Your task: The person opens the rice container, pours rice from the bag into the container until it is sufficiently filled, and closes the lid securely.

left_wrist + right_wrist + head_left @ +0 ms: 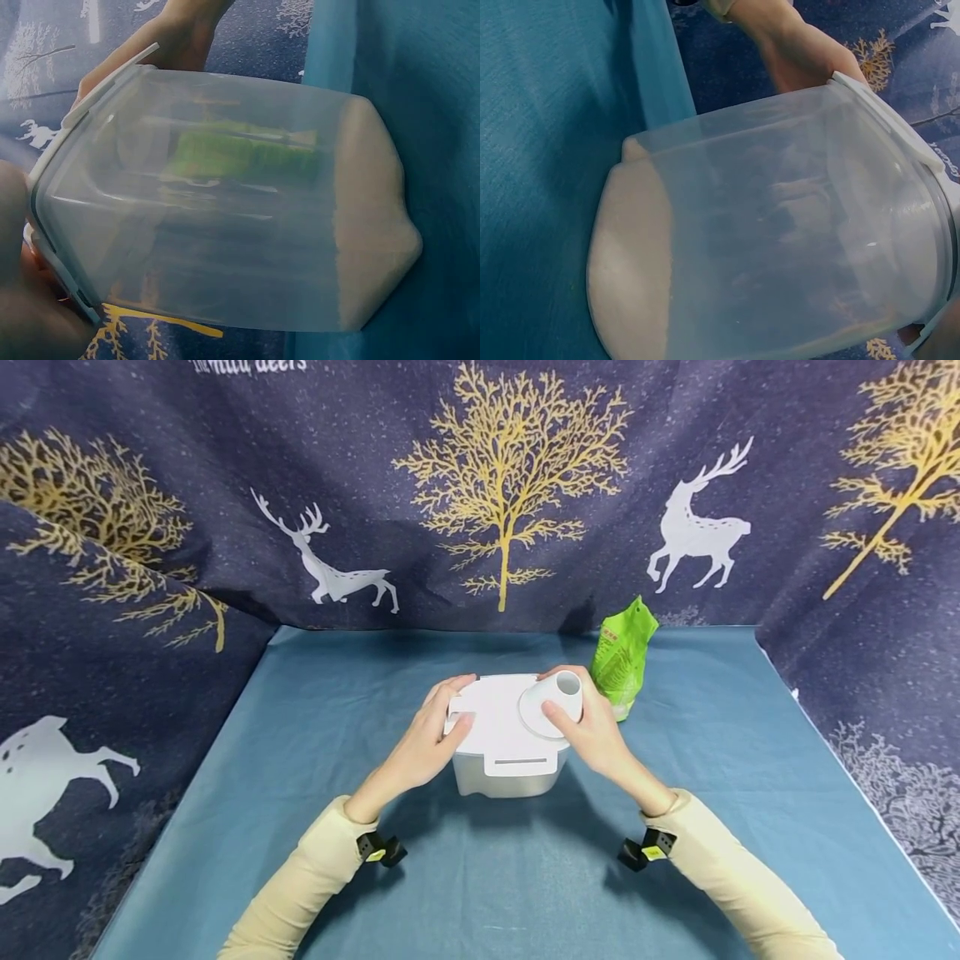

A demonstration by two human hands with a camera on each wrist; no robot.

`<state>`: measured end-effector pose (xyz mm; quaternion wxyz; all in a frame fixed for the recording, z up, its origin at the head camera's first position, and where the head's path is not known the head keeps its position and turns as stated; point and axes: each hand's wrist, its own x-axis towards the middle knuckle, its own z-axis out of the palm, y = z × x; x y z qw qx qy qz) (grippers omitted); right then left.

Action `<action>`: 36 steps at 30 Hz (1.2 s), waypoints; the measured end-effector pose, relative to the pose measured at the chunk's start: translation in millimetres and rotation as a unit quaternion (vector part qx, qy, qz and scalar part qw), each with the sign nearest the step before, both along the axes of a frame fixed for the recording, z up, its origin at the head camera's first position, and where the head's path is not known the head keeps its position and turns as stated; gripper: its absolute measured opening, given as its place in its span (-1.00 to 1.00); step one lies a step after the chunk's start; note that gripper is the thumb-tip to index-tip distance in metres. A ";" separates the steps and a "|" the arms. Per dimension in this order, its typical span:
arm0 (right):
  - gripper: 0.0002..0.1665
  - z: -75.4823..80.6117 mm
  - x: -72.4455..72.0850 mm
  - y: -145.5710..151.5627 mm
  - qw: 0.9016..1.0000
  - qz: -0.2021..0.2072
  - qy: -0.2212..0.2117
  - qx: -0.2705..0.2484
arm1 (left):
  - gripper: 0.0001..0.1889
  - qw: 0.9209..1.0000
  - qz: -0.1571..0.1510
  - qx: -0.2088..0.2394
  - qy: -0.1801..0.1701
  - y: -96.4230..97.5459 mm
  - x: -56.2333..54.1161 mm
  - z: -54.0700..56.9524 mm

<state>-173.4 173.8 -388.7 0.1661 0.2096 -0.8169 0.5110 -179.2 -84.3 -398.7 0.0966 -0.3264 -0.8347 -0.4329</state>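
Note:
A translucent plastic storage container (506,783) stands upright mid-table under a white lid (491,706). A pale, loose filling (630,255) covers its bottom, the upper part being see-through. On the lid's right half sits a tilted white cup-shaped piece (551,703). My left hand (427,735) grips the lid's left edge, thumb on top and fingers over the far side. With its thumb against the cup-shaped piece, my right hand (595,731) holds the lid's right side; its other fingers are mostly hidden behind. A front latch flap (521,764) hangs over the near rim.
A green bag (624,660) stands behind and right of the container, close to my right hand. The blue cloth-covered table (495,877) ends at a dark printed curtain (345,468) at the back. Small black cameras sit on both wrists.

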 end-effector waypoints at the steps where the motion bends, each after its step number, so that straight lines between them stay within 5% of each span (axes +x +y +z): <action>1: -0.52 -0.4 0.0 -0.8 1.000 -0.002 0.002 -0.002 | -0.78 1.000 0.001 0.005 0.001 0.1 -0.1 -1.1; 9: -0.57 -4.2 -0.2 -5.3 1.000 -0.013 0.024 -0.010 | -0.75 0.999 0.009 0.030 0.026 1.3 -0.5 -8.8; 15: -0.61 -3.3 -2.1 -4.0 0.999 -0.005 0.038 -0.008 | -0.90 0.998 0.016 0.043 0.031 3.0 -1.4 -8.3; 36: -0.59 3.9 -0.8 -1.5 0.999 -0.013 0.051 0.009 | -0.93 0.997 0.017 0.063 0.039 5.9 -1.7 -7.6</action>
